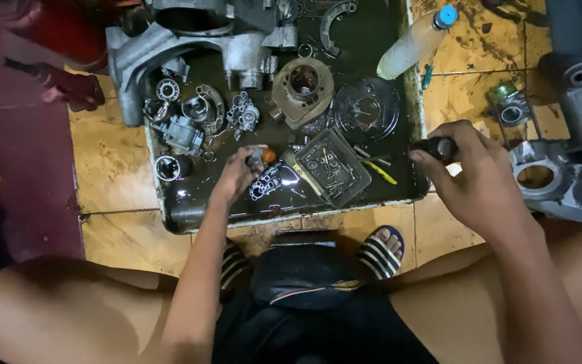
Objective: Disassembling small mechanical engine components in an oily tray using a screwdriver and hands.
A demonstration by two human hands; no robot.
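Far left of the left hand's fingers, on the tiled floor (112,178): a dark red tool handle (69,86).

Up and left of those fingers, inside the oily black tray (190,217): a grey engine casing (190,47), a bearing (168,88), a carburettor body (182,133), small round metal parts.

Left hand (240,172): lowered into the tray, fingers (256,160) clenched around a small metal part with an orange end (264,156). Exact kind of part cannot be told. Just below the fingers, lying in the oil: a chain (267,183).

Just right of the left fingers: a brush (304,175) leaning on a shallow square tray of screws and bits (335,168). Above that: a finned cylinder (302,87) and a dark round cover (366,108). Between the two hands: a yellow strip (380,172) in the oil.

Right hand (469,172): held over the right edge of the oily tray, fingers (432,160) grasping a short black cylindrical piece (439,147), end facing up.

Above the right fingers, on the floor: a pale plastic bottle with a blue cap (415,42), lying tilted. Right of the fingers: a small part with a green cap (506,101) and grey crankcase halves (567,168).

Below both hands: bare knees, striped sandals (380,253).
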